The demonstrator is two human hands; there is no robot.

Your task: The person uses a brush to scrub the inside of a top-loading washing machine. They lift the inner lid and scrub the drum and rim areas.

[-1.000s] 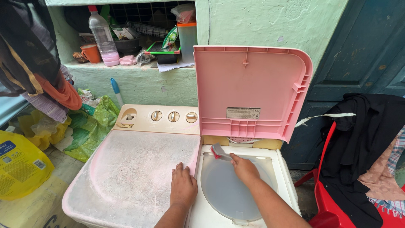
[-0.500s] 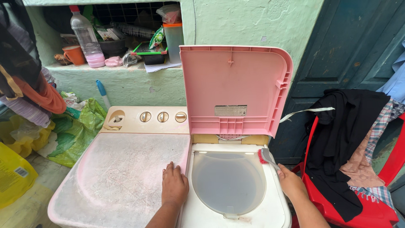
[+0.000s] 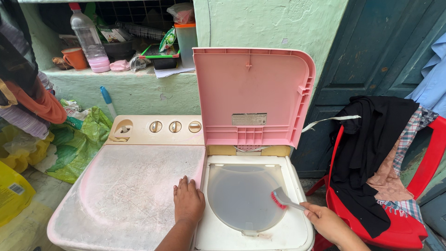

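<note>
Nearest me, the left hand (image 3: 188, 201) lies flat, fingers together and holding nothing, on the scratched translucent lid (image 3: 125, 195) of the washing machine (image 3: 251, 239), at the lid's right edge beside the open spin compartment. The right hand (image 3: 328, 222) is closed around the grey handle of a small brush (image 3: 281, 199), whose red bristles touch the right edge of the grey inner cover (image 3: 239, 195). To scrub well, I'd say, keep the bristles flat to the cover, work along the rim in short strokes, and let the flat hand steady the body. Behind, the pink lid (image 3: 251, 93) stands upright against the green wall; a red chair (image 3: 420, 186) draped with clothes sits at the machine's right.
</note>
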